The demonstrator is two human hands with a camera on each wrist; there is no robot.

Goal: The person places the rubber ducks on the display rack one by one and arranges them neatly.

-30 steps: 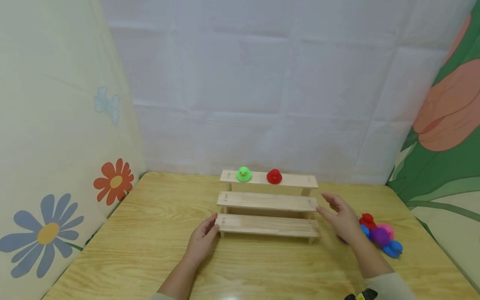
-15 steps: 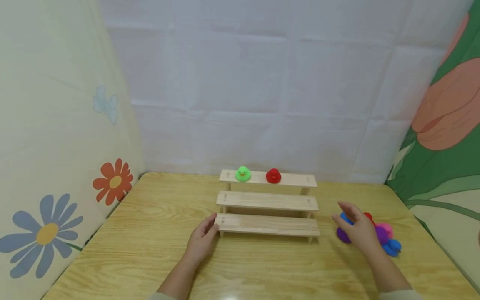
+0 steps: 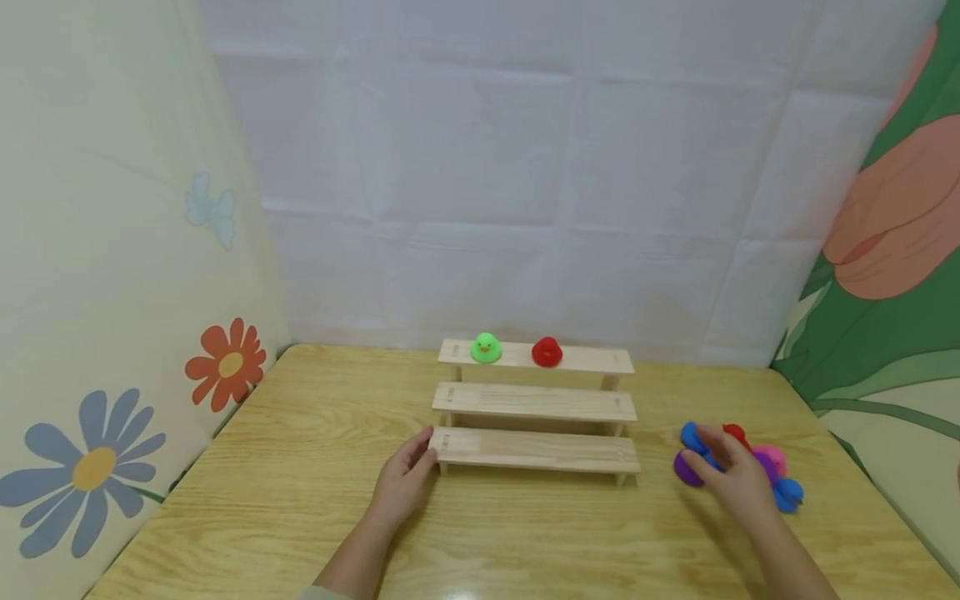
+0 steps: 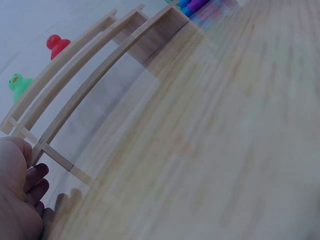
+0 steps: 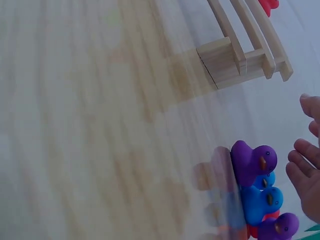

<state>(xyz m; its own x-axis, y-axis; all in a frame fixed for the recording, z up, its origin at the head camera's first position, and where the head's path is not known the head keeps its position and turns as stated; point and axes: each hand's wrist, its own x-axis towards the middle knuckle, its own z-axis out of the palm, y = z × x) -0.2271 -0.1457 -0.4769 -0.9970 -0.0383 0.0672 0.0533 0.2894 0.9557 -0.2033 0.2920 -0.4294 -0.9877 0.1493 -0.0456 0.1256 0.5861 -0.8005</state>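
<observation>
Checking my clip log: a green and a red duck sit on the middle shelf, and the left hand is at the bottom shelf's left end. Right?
No: the head view shows the green duck and red duck on the top shelf, not the middle. The rest stands.

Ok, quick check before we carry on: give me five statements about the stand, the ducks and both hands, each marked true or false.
1. The green duck sits on the top tier. True.
2. The left hand touches the left end of the bottom tier. True.
3. The red duck nearest the green duck is on the bottom tier. False: it is on the top tier.
4. The right hand holds the green duck. False: it holds nothing.
5. A purple duck lies on the table. True.
</observation>
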